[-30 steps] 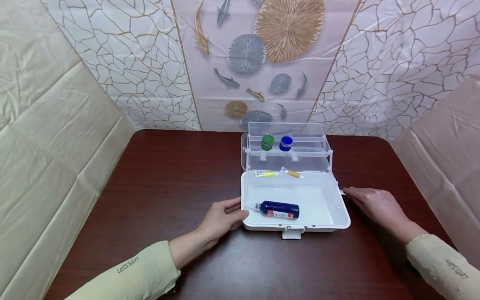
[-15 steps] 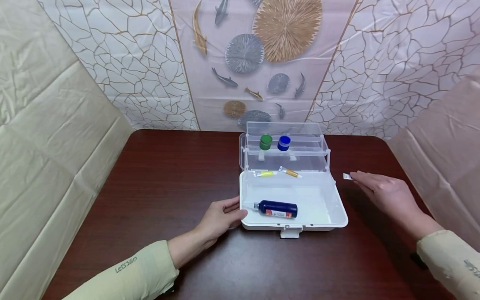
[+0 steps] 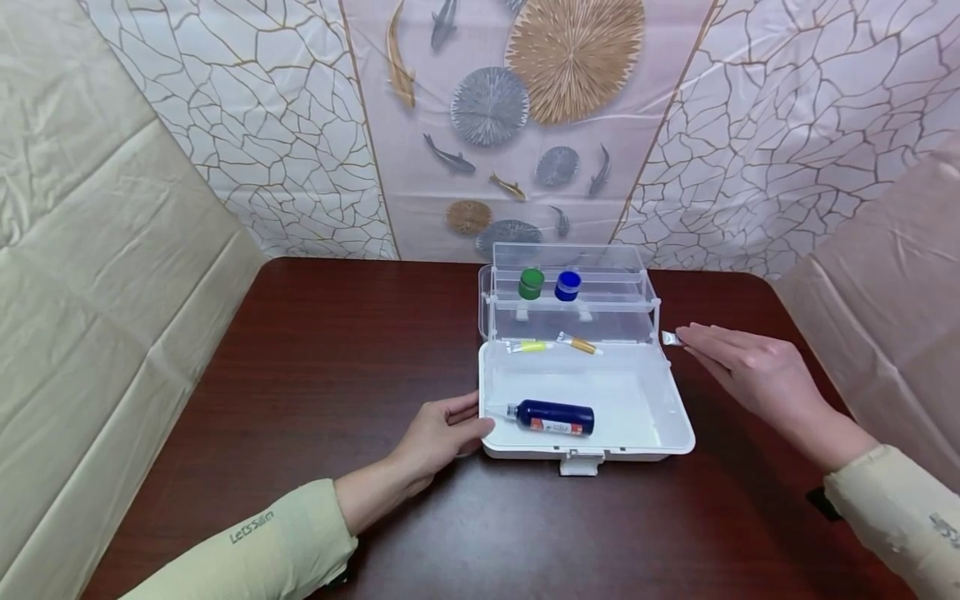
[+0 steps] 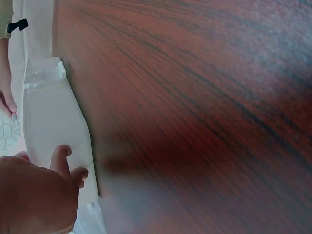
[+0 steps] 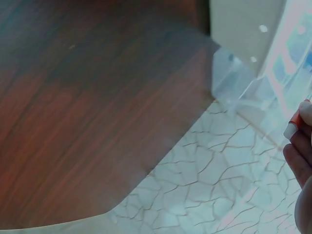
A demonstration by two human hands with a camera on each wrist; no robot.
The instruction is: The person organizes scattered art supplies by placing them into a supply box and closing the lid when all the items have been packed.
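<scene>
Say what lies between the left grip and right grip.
Between the left grip and right grip, which pinches a small tube, the head view shows the open white box, the dark blue bottle lying inside, and a strip of dark table.

The white storage case (image 3: 630, 408) stands open on the left hand's (image 3: 435, 435) right, its left wall gripped; clear tiered trays (image 3: 618, 306) rise beyond that hand. A small red paint tube (image 3: 670, 338) is pinched in the right hand (image 3: 761, 367), its pale flat end projecting past it toward the case.
</scene>
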